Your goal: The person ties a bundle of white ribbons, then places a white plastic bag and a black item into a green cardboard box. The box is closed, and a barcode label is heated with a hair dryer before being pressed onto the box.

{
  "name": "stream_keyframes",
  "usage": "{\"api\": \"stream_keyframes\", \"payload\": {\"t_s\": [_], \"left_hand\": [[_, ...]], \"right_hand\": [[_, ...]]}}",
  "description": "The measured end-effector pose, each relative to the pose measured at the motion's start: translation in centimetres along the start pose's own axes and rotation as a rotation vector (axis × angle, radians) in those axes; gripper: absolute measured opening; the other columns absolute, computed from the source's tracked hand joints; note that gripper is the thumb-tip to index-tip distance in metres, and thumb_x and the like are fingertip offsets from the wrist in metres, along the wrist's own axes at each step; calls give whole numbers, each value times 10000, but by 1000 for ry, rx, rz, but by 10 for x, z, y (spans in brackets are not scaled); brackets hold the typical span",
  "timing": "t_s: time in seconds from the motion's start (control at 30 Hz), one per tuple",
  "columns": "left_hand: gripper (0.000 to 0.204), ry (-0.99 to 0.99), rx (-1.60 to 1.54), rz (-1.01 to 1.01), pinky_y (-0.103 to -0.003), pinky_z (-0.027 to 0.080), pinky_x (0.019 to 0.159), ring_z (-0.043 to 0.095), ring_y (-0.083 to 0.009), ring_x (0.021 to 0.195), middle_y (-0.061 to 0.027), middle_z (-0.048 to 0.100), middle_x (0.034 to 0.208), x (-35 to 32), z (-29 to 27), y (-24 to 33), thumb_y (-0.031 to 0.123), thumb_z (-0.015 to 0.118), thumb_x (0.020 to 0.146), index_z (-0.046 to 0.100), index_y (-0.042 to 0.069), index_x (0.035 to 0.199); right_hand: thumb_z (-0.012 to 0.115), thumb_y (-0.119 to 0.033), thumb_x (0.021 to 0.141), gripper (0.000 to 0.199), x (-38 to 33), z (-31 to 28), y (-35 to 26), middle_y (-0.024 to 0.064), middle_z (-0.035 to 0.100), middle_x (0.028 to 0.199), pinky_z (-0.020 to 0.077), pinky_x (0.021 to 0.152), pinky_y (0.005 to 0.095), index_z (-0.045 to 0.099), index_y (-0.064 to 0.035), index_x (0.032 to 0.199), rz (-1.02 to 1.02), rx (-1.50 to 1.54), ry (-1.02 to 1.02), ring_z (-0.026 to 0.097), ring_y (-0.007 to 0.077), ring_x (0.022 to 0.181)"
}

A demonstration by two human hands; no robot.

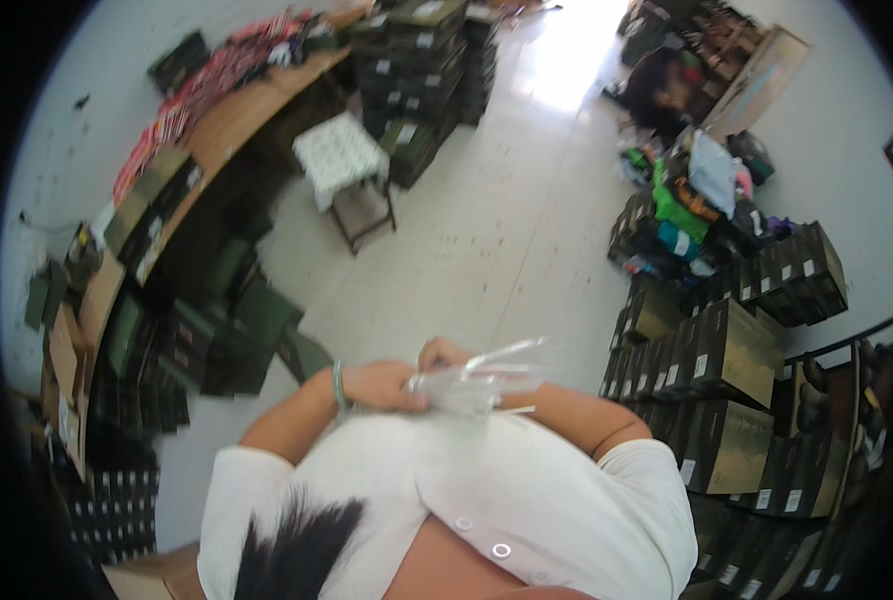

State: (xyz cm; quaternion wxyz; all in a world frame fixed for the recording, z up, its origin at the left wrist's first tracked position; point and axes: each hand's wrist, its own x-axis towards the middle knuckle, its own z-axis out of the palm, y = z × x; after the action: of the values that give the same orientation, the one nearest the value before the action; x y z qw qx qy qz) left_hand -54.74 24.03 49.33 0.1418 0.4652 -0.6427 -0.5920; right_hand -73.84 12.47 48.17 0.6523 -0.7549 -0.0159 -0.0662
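Note:
In front of my chest is a crumpled clear plastic piece (472,385), thin and shiny, with loose strips trailing to the right; it looks like plastic wrapping or bags, blurred by motion. My left hand (382,387), with a pale green bangle at the wrist, is closed around its left end. Just beyond the plastic is my right hand (444,355), its fingers curled close to the left hand. The plastic covers part of the right hand, so what those fingers grip cannot be seen.
A stool with a patterned cover (342,155) stands ahead on the tiled floor (457,240). Stacked dark shoe boxes (422,60) rise behind it; more boxes (732,360) line the right. A long wooden table (257,100) curves along the left. Far right, a person (657,90) is beside piled bags (692,190).

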Motion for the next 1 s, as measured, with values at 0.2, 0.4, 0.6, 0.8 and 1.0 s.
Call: {"api": "stream_keyframes", "payload": {"t_s": [0.2,0.4,0.6,0.8,1.0], "left_hand": [[565,262,-250,140,-331,463,665,542,-153,697,-48,600,742,-14,21,18,525,392,976,597,16,845],[546,455,-563,189,-351,448,723,557,-226,789,-131,603,824,-20,51,2,413,306,1016,589,-25,855],[588,399,-135,246,-381,434,605,565,-303,645,-138,577,661,-25,42,11,549,438,941,600,15,758],[631,274,-88,192,-360,441,591,582,-269,642,-132,587,672,-27,36,11,621,508,882,620,11,766],[615,160,-86,152,-342,476,629,633,-253,705,-123,636,719,-23,32,4,625,571,850,653,17,809]], "right_hand": [[736,-196,807,333,-1,12,-17,50,515,958,462,769,268,479,-89,991,100,-67,153,548,164,868],[736,-175,804,303,11,14,-13,61,513,968,485,767,288,492,-89,961,-154,-152,84,558,172,871],[592,32,852,149,16,17,-25,76,528,927,465,802,309,501,-66,919,-156,31,67,554,199,886],[606,22,850,128,12,14,-24,80,546,955,455,822,330,517,-60,893,-23,163,-5,543,200,922],[634,30,791,172,30,-4,-39,78,555,929,440,835,334,508,-51,877,23,78,-198,525,236,932]]}}
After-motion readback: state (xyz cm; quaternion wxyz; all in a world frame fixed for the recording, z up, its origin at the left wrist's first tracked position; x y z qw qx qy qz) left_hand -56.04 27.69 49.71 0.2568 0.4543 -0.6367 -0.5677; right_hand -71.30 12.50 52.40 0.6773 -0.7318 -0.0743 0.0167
